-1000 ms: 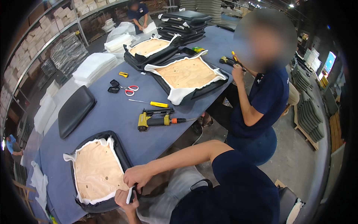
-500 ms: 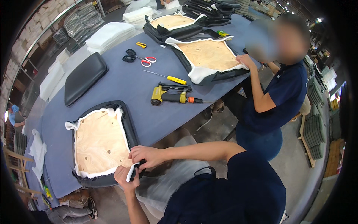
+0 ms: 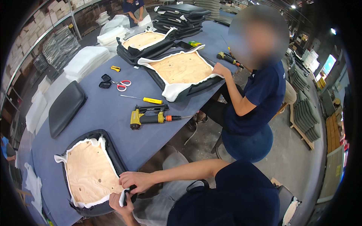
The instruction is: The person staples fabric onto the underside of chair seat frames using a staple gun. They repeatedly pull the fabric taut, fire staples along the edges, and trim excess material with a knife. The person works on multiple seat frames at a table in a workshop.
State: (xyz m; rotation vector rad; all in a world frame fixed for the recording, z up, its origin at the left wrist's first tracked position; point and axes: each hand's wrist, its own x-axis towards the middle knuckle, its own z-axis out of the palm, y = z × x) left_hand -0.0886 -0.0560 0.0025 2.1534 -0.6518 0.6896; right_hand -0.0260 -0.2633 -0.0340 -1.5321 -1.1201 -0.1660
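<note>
In front of me a seat cushion lies upside down, its bare plywood base (image 3: 90,177) framed by white padding and a black cover (image 3: 110,148). My left hand (image 3: 122,206) grips the folded edge of cover and padding at the near right corner. Right above it, my right hand (image 3: 136,181) has its fingers closed on the same corner. A strip of white padding and black cover sticks up between the hands. Beyond the cushion lies a yellow and black staple gun (image 3: 151,117), apart from both hands.
A yellow screwdriver (image 3: 152,100), red-handled scissors (image 3: 122,85) and a yellow utility knife (image 3: 115,68) lie on the blue-grey table (image 3: 102,113). A finished black cushion (image 3: 67,109) is at the left. A seated co-worker's hand (image 3: 221,70) touches another upturned cushion (image 3: 181,69). Cushions are stacked (image 3: 177,20) behind.
My view has swung up and to the right, so the table's things sit lower and further left in the picture. Both hands keep hold of the same corner.
</note>
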